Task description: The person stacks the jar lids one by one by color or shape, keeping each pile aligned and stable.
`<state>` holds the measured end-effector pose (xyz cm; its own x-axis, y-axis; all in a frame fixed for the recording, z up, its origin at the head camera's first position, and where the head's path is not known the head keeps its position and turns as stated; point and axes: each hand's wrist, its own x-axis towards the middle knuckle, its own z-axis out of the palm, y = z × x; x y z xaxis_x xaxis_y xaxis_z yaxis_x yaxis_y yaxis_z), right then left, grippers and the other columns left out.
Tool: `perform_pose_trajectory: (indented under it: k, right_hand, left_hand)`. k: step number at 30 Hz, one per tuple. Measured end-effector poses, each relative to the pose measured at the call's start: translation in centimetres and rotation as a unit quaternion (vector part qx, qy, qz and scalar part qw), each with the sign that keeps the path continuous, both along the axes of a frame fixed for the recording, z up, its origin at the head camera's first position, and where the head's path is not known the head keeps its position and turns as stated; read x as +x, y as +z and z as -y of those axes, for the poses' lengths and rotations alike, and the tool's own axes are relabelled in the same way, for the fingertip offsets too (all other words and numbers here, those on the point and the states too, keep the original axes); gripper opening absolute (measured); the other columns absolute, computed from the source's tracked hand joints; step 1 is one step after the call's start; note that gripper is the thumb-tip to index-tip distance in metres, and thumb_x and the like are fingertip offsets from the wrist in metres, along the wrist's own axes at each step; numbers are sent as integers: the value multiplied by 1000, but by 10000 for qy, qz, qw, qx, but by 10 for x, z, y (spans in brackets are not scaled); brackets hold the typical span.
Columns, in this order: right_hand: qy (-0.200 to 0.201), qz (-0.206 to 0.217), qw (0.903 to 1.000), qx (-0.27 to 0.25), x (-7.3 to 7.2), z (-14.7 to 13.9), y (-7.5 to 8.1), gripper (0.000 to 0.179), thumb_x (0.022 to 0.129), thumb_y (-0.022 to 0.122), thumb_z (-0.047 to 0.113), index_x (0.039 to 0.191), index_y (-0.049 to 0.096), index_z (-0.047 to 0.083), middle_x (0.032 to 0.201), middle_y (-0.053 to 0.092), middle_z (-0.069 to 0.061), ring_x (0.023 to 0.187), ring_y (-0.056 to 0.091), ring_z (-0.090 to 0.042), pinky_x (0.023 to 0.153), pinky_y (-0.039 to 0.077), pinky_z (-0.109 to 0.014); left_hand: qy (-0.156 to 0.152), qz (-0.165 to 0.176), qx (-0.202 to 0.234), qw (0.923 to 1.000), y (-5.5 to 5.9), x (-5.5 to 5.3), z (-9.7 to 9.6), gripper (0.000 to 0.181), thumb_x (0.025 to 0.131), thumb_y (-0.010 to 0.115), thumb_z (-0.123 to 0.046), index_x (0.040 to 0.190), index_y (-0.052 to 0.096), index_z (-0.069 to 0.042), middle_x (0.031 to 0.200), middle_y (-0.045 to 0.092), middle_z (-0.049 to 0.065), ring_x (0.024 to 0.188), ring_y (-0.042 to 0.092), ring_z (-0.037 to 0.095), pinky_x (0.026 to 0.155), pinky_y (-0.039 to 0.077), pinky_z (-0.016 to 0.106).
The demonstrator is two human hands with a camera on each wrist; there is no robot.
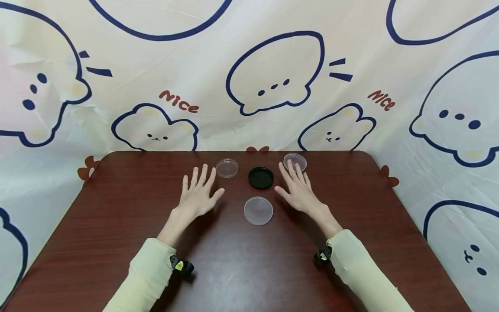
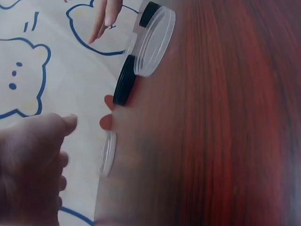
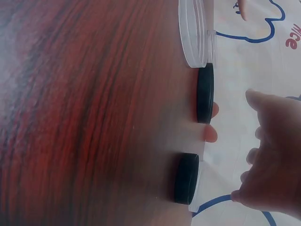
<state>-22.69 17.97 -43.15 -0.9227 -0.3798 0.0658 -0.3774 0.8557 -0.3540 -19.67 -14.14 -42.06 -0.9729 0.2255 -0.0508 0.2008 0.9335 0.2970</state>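
My left hand (image 1: 198, 197) has its fingers spread and holds nothing; its fingertips are near a clear round petri dish (image 1: 227, 168) at the back. My right hand (image 1: 299, 190), fingers also spread and holding nothing, partly covers another clear petri dish (image 1: 290, 158) in the head view. Between the hands lies a black round dish (image 1: 260, 178). Closer to me sits a clear, frosted-looking petri dish (image 1: 258, 211). The right wrist view shows a second black round piece (image 3: 186, 179) under the right hand's side, which the hand hides in the head view.
The dishes stand on a dark brown wood-grain table (image 1: 234, 277) with rounded back corners. A pale curtain (image 1: 273, 130) with cartoon outlines hangs behind and at both sides. Each wrist carries a small black camera (image 1: 181, 265) on a strap.
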Motion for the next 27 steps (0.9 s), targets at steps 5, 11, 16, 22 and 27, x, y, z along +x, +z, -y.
perform_pose_trajectory:
  k: [5,11,16,22,27]
  right_hand:
    - [132,54,9994,-306,1,-3,1,76,99,52,39,157,9,15,161,-3,-14,145,-2,-40,109,7,-64]
    - [451,208,9959,-750,6,-3,-4,77,98,58,31,156,12,11,160,-1,-15,145,-3,-37,101,15,-73]
    - [750,384,9918,-958,14,1,-5,76,98,58,31,156,14,11,160,-1,-13,146,-2,-33,109,14,-63]
    - [1227,664,9803,-1402,24,6,-3,75,96,63,27,154,21,6,160,10,-16,146,9,-32,111,20,-55]
    - [1578,1009,9697,-1567,31,12,-10,80,91,69,27,152,25,2,156,19,-21,139,24,-33,106,33,-50]
  left_hand:
    - [-220,268,34,9994,-4,2,15,71,102,38,-48,156,11,-11,160,-2,17,144,-8,40,109,-4,62]
    - [-668,522,148,9963,-7,2,23,70,101,43,-43,156,15,-10,160,3,19,144,-3,43,109,-2,63]
    - [-1018,728,190,9920,-13,-1,31,68,101,45,-42,155,18,-10,159,6,19,144,-1,44,109,-1,62]
    - [-1435,919,151,9853,-22,-4,42,68,100,49,-41,155,21,-12,160,8,18,143,1,44,110,1,62]
    - [-1730,1000,175,9797,-24,-6,48,72,97,55,-41,154,24,-11,159,8,19,143,3,44,109,3,64]
